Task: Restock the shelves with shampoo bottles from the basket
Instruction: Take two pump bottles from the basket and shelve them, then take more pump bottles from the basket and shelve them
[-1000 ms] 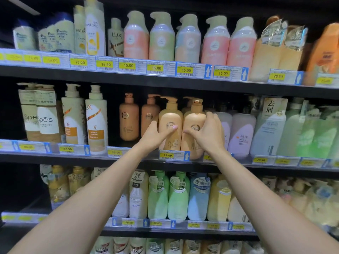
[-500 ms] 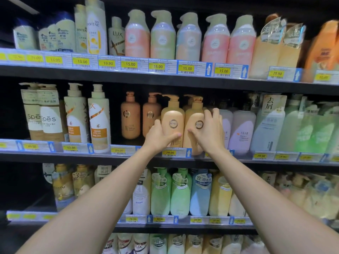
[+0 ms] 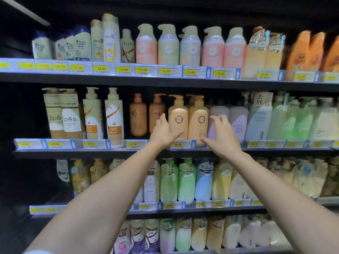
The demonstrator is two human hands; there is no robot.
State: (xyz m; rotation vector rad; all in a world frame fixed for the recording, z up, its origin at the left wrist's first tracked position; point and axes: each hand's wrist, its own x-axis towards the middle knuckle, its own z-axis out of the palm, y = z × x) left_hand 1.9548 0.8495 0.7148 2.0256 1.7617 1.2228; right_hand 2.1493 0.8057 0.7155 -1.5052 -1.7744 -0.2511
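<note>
A: Hands?
B: Left hand point(image 3: 163, 132) spread, fingers loose, beside left peach pump bottle point(image 3: 178, 117), holding nothing. Right hand point(image 3: 221, 134) splayed, empty, by right peach pump bottle point(image 3: 198, 119).
A: Bottles?
B: Upright, side by side at middle shelf point(image 3: 110, 152) front edge, behind 29.00 price tag point(image 3: 177, 144). Basket out of view.

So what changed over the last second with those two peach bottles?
Both hands came off them: the left hand and right hand now hover open to either side. The two peach KYK bottles stand upright, side by side, on the middle shelf.
</note>
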